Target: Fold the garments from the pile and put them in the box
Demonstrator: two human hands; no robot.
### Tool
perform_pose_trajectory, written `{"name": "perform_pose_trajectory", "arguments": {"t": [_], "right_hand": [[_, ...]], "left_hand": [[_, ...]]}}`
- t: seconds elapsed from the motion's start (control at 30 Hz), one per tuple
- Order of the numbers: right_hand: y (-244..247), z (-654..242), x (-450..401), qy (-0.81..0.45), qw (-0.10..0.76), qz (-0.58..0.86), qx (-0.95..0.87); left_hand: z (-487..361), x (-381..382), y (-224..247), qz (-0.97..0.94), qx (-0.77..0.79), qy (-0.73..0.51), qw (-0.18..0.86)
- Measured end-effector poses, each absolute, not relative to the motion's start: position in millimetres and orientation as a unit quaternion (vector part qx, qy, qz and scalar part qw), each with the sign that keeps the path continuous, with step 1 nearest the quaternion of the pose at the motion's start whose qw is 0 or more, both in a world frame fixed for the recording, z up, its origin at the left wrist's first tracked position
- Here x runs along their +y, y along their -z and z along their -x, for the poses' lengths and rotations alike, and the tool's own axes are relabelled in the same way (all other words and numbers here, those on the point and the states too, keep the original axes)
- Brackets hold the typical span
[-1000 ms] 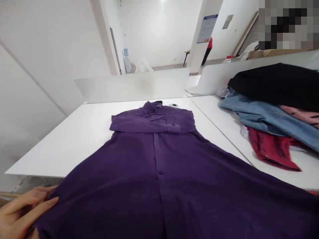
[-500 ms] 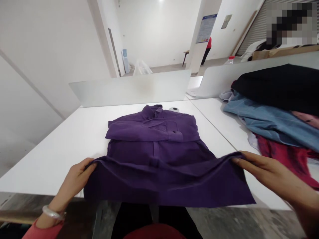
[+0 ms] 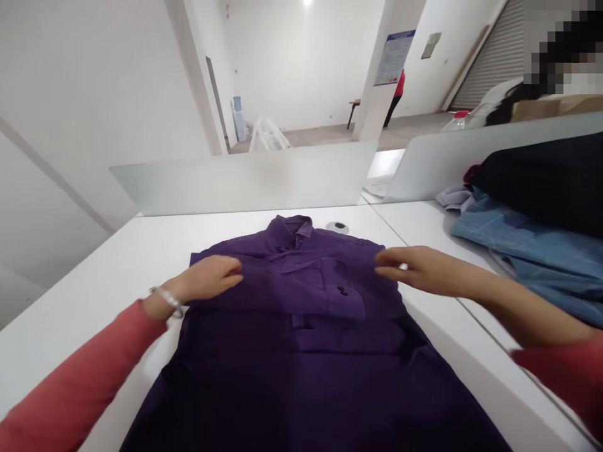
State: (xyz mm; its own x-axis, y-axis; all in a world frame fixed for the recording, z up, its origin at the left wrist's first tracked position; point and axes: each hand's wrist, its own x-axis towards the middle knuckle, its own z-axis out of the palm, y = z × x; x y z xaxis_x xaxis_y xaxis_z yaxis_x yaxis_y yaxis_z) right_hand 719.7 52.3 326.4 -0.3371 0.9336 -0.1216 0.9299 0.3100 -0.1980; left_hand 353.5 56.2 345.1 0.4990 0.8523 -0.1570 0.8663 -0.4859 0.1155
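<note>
So the white desk (image 3: 89, 276) took up most of the view, its left edge slanting out toward the near corner. A long-sleeved purple button shirt (image 3: 301, 376) lay on it, collar toward the frosted panel (image 3: 226, 185) at the back, sleeves crossed over the chest, lower part running out of frame. White surface showed on both sides of it, wider on the left. Over right, past the desk seam, sat the clothes pile (image 3: 527, 245), black on top of blue denim, close to the second panel (image 3: 438, 160).

The right hand (image 3: 409, 267) was at the shirt's right shoulder edge, grip slightly parted, nothing visible in it. The left hand (image 3: 211, 276) was over the left side of the folded sleeves, fingers curled, small gap to the thumb, nothing visibly pinched. Couldn't tell if either one touched fabric, kinda blurry. Silver bracelet (image 3: 168, 301) on the left wrist, and a round cable grommet (image 3: 338, 227) just beyond the right shoulder.
</note>
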Motion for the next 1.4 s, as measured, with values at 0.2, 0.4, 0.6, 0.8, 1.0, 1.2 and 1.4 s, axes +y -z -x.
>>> {"name": "perform_pose_trajectory", "arguments": {"t": [0.2, 0.4, 0.6, 0.8, 1.0, 1.2, 1.4], "right_hand": [[-296.4, -657.3, 163.9, -0.212, 0.081, 0.605, -0.763], [-267.5, -624.9, 236.5, -0.220, 0.167, 0.716, -0.641], [-264.1, -608.3, 254.6, -0.127, 0.183, 0.736, -0.639], [-258.3, -585.0, 261.8, -0.114, 0.216, 0.727, -0.642], [-236.9, -587.1, 267.4, -0.201, 0.281, 0.679, -0.647], [-213.4, -597.9, 264.7, -0.221, 0.344, 0.636, -0.654], [-208.5, -605.6, 267.3, -0.210, 0.389, 0.635, -0.634]], "left_hand": [[-434.7, 182.1, -301.0, -0.844, 0.519, -0.101, 0.090], [-463.2, 250.9, -251.9, -0.711, 0.659, -0.239, 0.051], [-465.2, 247.4, -218.4, -0.716, 0.623, -0.311, 0.047], [-464.1, 247.6, -216.7, -0.702, 0.616, -0.348, 0.083], [-464.6, 241.3, -223.0, -0.693, 0.592, -0.379, 0.159], [-463.7, 241.1, -220.3, -0.778, 0.498, -0.358, 0.136], [-463.2, 243.5, -215.0, -0.843, 0.437, -0.300, 0.095]]}}
